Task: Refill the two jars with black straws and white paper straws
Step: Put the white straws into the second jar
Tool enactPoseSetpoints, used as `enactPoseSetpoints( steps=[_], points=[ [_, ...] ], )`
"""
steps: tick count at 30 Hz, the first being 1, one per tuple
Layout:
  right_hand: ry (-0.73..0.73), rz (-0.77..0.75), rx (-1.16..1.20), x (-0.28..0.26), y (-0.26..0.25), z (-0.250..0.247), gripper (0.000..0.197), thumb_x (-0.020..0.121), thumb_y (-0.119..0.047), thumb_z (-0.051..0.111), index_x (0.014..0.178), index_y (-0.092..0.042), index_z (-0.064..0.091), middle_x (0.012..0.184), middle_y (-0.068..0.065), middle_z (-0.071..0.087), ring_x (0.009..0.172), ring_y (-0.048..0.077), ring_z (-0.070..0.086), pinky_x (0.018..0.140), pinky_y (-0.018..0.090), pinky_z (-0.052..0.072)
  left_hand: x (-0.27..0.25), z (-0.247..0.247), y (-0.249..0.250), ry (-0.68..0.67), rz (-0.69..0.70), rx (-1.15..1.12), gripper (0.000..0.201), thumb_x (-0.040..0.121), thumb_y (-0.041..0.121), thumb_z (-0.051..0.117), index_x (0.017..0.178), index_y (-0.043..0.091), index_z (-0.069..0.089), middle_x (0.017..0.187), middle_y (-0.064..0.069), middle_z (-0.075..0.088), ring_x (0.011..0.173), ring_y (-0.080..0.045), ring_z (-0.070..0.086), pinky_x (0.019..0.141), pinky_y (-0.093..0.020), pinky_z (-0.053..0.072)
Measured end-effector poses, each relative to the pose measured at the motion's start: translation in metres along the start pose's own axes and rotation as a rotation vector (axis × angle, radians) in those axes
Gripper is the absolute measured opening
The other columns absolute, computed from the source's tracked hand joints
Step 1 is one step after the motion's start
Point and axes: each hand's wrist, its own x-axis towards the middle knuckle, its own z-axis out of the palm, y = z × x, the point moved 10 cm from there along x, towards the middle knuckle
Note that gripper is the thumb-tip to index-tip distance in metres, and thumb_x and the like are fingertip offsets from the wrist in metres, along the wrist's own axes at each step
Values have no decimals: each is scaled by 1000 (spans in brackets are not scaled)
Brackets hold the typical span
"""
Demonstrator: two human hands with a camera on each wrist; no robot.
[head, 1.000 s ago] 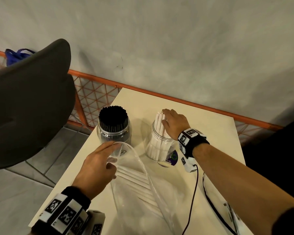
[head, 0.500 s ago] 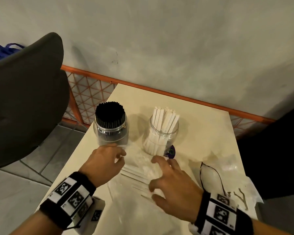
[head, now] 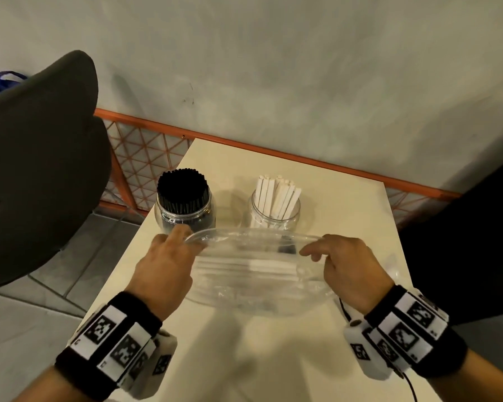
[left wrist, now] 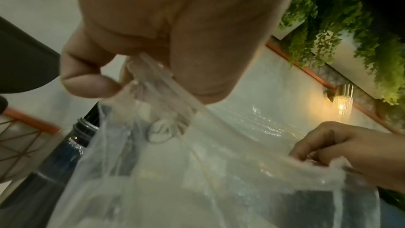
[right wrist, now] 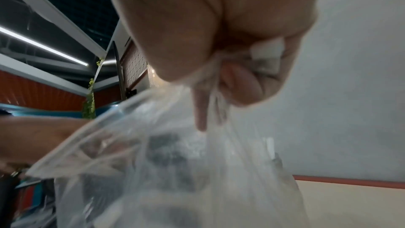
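Two clear jars stand at the back of the cream table (head: 273, 358). The left jar (head: 185, 210) is packed with black straws (head: 183, 185); the right jar (head: 275, 214) holds white paper straws (head: 276, 195). In front of them a clear plastic bag (head: 253, 271) with several white straws (head: 262, 266) inside is lifted off the table. My left hand (head: 169, 265) pinches the bag's left rim (left wrist: 157, 82). My right hand (head: 343, 262) grips the right end of the bag (right wrist: 219, 127), its fingers curled into the plastic.
A dark chair back (head: 38, 169) fills the left side. An orange mesh rail (head: 145, 146) runs behind the table along the grey wall. A black cable (head: 343, 307) lies by my right wrist. Grey floor tiles (head: 79, 271) lie beside the table's left edge.
My right hand left the white-straw jar, came back to the bag and took its right end. Both hands have raised the bag and turned it sideways in front of the jars.
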Motion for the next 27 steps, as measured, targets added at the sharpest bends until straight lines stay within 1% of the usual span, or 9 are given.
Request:
enactPoseSetpoints(
  steps=[3,6,9,12,14,17,20,24,27],
  points=[
    [90,-87,-24,-9,-9,16,23,82,-14,59,88,-27,77,84,-16,47,72,10,58,65,29,52,-1,19,-6,-38,-40,-79,67,69,-10,45,124,27,56,121,0,58,100,-25,56,87,-40,51],
    [-130,-27,-204,-18,5,72,15,87,-27,63,94,-33,75,96,-13,29,83,17,58,63,29,45,-6,52,-17,-82,-113,-224,51,73,-7,46,113,21,62,113,1,59,104,-22,58,88,-29,46],
    [-321,103,-282,-28,33,109,41,92,-6,52,122,-33,63,109,-6,28,86,20,53,69,31,47,-12,75,-21,-99,-110,-232,29,78,2,53,96,21,65,94,3,52,89,-20,57,78,-25,42],
    [-288,193,-345,-28,42,105,71,85,4,53,140,-37,36,124,0,25,85,23,54,64,30,48,-11,83,-21,-98,-66,-205,34,72,-10,53,73,22,65,74,7,41,64,-16,47,56,-22,34],
    [-258,233,-418,-26,47,101,95,81,5,57,148,-44,11,134,2,20,89,23,56,64,29,53,-8,82,-21,-101,-41,-177,39,62,-18,52,62,19,63,70,10,34,61,-18,44,51,-17,28],
    [-281,229,-451,-23,49,104,117,78,8,57,147,-51,-16,152,3,1,94,25,57,63,30,55,-6,72,-22,-55,-41,-106,49,64,-17,53,93,20,69,85,4,41,75,-20,43,58,-22,41],
    [-413,223,-339,-22,50,121,121,77,12,54,144,-55,-21,158,1,-11,90,27,62,69,34,55,-10,77,-26,-108,-141,-15,61,72,-9,52,122,24,46,115,-2,32,81,-19,40,67,-35,51],
    [-462,243,-224,-16,48,140,103,81,10,50,152,-43,-2,146,0,25,83,28,62,70,35,50,-12,105,-30,-246,-204,-158,75,69,-13,47,133,23,32,115,0,28,70,-24,52,69,-27,46],
    [-435,276,-155,-12,48,145,94,81,4,47,152,-40,5,132,-3,37,89,26,62,73,35,50,-11,121,-35,-311,-234,-272,81,67,-9,45,139,24,27,125,-1,31,98,-32,57,87,-35,50]
  ],
)
